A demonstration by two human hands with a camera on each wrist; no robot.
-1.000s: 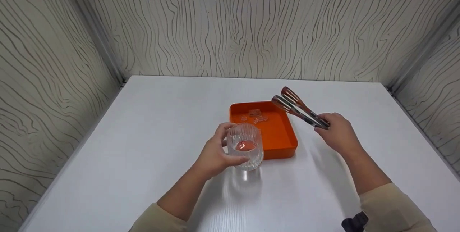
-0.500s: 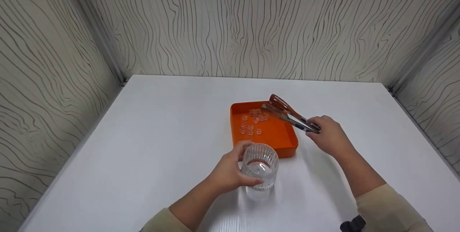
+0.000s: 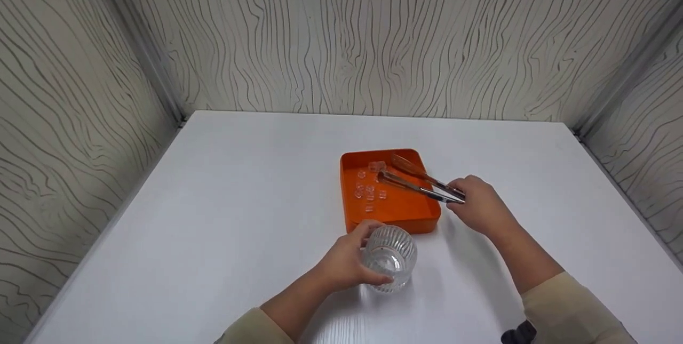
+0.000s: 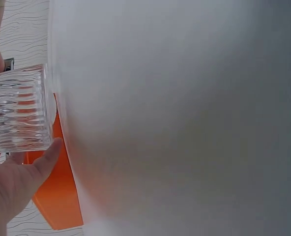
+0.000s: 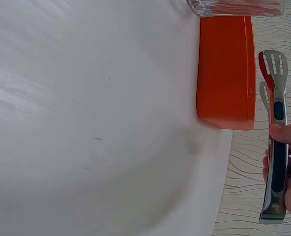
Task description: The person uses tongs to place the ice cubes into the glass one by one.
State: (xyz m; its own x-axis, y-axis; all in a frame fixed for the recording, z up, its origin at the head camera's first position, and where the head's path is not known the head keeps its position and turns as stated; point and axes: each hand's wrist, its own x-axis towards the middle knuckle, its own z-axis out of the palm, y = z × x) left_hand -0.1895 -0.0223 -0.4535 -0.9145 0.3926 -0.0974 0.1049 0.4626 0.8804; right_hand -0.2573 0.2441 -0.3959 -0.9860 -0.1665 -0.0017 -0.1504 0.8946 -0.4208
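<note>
My left hand (image 3: 349, 261) grips a clear ribbed glass (image 3: 391, 261) from its left side, fingers behind and thumb in front; its inside shows no ice, though any liquid is hard to tell. It is near the front edge of an orange tray (image 3: 413, 225). Metal tongs (image 5: 279, 113) with slotted ends are held in my right hand (image 3: 480, 205), right of the tray. Their two arms stand apart, tips over the tray's inside. Several small clear cubes (image 3: 370, 189) lie in the tray's left and back parts. One tong tip is close to the back cubes; whether it touches them I cannot tell.
The white table (image 3: 256, 184) carries the tray near its middle. Wood-grain patterned panels (image 3: 341, 40) rise behind and at both sides. A dark device (image 3: 518, 333) sits by the right sleeve.
The glass has moved right and toward me in my left hand, uncovering more cubes. My right hand has brought the tongs left and down, their tips now over the tray.
</note>
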